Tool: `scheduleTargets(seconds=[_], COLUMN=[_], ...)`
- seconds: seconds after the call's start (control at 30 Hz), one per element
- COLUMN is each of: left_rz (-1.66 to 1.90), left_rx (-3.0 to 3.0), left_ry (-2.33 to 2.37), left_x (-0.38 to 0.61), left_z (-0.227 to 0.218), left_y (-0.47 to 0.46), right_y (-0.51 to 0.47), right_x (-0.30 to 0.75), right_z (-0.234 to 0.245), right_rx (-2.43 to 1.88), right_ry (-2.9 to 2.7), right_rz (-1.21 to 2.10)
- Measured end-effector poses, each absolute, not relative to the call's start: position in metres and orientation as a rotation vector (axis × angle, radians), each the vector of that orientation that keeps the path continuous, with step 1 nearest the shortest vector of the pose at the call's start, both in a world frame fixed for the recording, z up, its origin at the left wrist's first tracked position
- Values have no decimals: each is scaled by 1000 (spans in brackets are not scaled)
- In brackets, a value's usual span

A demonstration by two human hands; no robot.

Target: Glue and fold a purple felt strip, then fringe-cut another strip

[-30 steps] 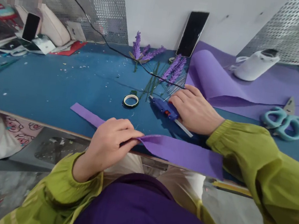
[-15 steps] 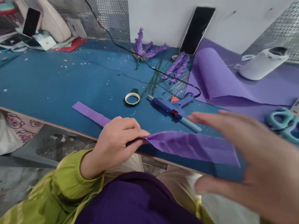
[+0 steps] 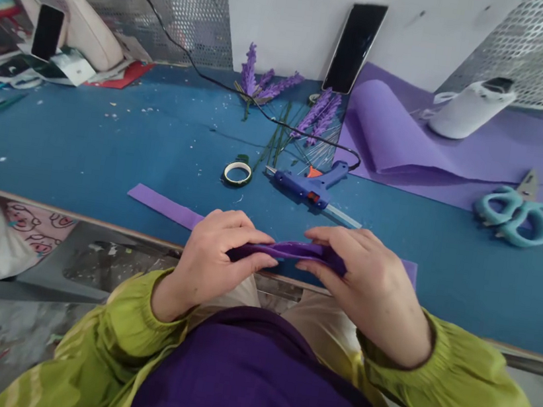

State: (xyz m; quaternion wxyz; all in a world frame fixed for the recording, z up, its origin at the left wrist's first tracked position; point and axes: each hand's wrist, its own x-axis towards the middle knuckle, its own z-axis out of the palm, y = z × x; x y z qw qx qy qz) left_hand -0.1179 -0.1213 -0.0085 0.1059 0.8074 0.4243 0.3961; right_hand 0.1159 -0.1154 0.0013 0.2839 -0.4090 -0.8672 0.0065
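Note:
A long purple paper strip (image 3: 164,205) lies along the front edge of the blue table, folded lengthwise in its middle. My left hand (image 3: 219,257) pinches it between thumb and fingers. My right hand (image 3: 366,276) grips the same strip a short way to the right, and between the two hands the fold bulges slightly apart. The strip's left end lies flat on the table, and its right end shows behind my right hand. Just beyond the hands lie a blue glue gun (image 3: 308,187) and a roll of green tape (image 3: 237,174).
Teal-handled scissors (image 3: 515,215) lie at the right, partly on a large purple sheet (image 3: 486,168) that bears a white cylinder (image 3: 468,109). Purple flower sprigs (image 3: 267,86) and green stems lie at the back. A black cord (image 3: 203,76) crosses the table; a phone (image 3: 355,47) leans upright.
My right hand, open and above the table at the right before, has come in leftward and closed on the strip. The strip's right part is now folded up. My left hand keeps its hold.

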Motion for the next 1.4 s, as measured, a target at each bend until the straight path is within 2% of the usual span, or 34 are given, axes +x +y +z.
scheduleTargets(seconds=[0.3,0.67,1.4], left_rz=[1280,1233,1193], left_rx=[2420,2381,2410], left_ry=[1231,1216,1186], left_x=[-115,-111,-103], left_z=[-13,-11,-9], left_y=[-121,-124,-130], right_y=[-120,-132,-142], right_x=[114,108,106], right_z=[4,10,6], right_rx=[-1088,-1091,-1095], right_ry=[-2303,-2356,-2357], right_rz=[65,-79,-35])
